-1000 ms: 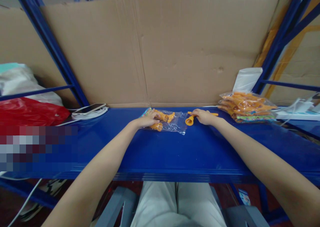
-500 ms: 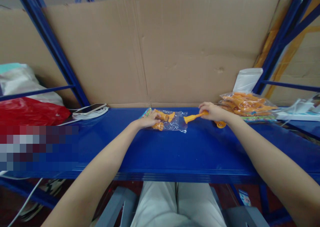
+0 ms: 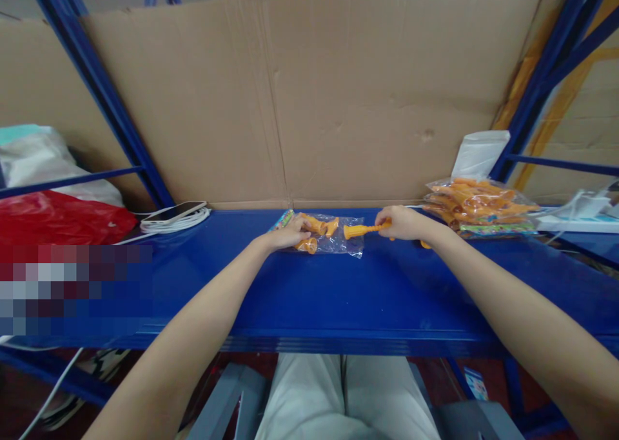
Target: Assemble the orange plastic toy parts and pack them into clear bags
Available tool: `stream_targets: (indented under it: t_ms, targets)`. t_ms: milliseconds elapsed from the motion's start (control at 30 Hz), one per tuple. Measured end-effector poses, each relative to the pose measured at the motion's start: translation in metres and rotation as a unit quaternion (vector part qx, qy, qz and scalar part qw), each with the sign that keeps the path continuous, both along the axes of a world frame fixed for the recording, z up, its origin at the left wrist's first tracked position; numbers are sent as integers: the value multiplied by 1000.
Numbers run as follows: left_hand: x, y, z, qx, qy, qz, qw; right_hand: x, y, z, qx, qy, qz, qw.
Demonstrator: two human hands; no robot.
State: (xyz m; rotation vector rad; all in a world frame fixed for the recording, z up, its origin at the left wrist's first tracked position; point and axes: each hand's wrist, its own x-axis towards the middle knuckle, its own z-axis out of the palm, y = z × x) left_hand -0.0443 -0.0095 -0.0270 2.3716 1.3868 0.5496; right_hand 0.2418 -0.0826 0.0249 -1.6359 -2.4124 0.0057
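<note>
Left hand (image 3: 290,232) lies on the header end of a clear plastic bag (image 3: 349,245), thumb and index finger slightly apart; can't tell if they pinch the film. Orange pieces (image 3: 331,226) lie in the bag, toward 3 o'clock from that hand. Right hand (image 3: 399,223), at 3 o'clock of the left, has fingers clamped on the thin end of an orange horn-shaped piece (image 3: 355,231); flared end points to 9 o'clock, overlapping the bag's far edge in view. Another orange piece (image 3: 425,244) shows partly at 4 o'clock, mostly hidden by the right wrist. Filled bags (image 3: 481,201) sit stacked at 2 o'clock from the right hand. Blue shelf (image 3: 309,298) under everything; cardboard (image 3: 348,104) at 12. Phone (image 3: 176,212) on coiled white cable (image 3: 186,224), 9 o'clock from left hand.
</note>
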Motion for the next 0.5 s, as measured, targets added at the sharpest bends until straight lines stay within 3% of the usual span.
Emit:
stream_targets:
  t_ms: [267,500]
  targets:
    - [0,0,-3,-28,-48,17,998,-13,5,-10,-9,36,5,999]
    - [0,4,-7,8,-12,21,1000,4,-7,10,-72,14,-35,997]
